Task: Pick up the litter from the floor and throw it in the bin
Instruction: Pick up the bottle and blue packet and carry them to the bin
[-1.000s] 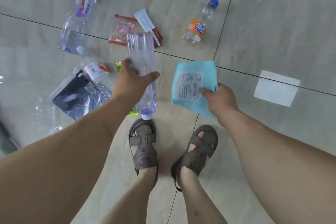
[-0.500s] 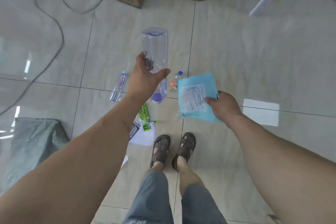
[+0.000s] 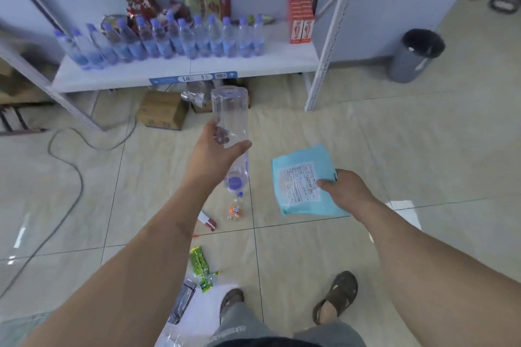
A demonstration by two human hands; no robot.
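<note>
My left hand (image 3: 215,152) grips a clear empty plastic bottle (image 3: 231,115) around its middle, purple cap pointing down toward me. My right hand (image 3: 342,191) pinches the right edge of a light blue packet (image 3: 298,177) with a white printed label. Both are held up in front of me. A grey round bin (image 3: 414,56) with a dark liner stands on the floor at the far right, beside the shelf post. On the floor below my hands lie a small orange-label bottle (image 3: 235,210), a red and white wrapper (image 3: 207,221), a green wrapper (image 3: 201,267) and a dark foil bag (image 3: 181,301).
A low white shelf (image 3: 183,73) ahead carries a row of water bottles (image 3: 169,39), snack bags and orange boxes (image 3: 300,18). Cardboard boxes (image 3: 162,113) sit under it. A grey cable (image 3: 70,166) snakes across the floor at left. My sandalled feet (image 3: 337,296) are at the bottom.
I have straightened up from the floor with the bottle and blue packet in hand. The view has lifted from the litter to the shelf and bin, and my right foot has stepped out to the right.
</note>
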